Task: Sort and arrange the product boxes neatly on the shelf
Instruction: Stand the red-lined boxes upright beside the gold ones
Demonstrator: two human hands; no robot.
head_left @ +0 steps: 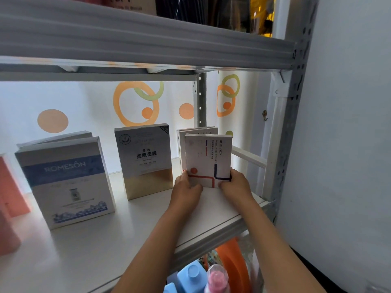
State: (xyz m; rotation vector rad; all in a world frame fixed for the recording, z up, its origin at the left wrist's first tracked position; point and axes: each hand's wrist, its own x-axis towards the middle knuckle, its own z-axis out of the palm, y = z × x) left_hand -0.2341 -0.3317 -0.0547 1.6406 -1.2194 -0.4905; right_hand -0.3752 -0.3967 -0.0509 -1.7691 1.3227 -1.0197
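A white box with red and navy lines (pixel 208 159) stands upright at the right end of the white shelf (pixel 131 225). My left hand (pixel 186 187) grips its lower left corner and my right hand (pixel 234 182) grips its lower right corner. Right behind it stand more white boxes (pixel 197 132) of the same kind, mostly hidden. To the left stands a silver and gold box (pixel 146 159). Further left is a white box with a blue band (pixel 65 180), with another box (pixel 57 138) behind it.
An orange-red box (pixel 10 187) stands at the far left edge. The grey upper shelf (pixel 148 45) hangs low overhead. A grey metal post (pixel 294 123) and a white wall (pixel 349 144) close the right side. Bottles (pixel 215 278) stand on the level below.
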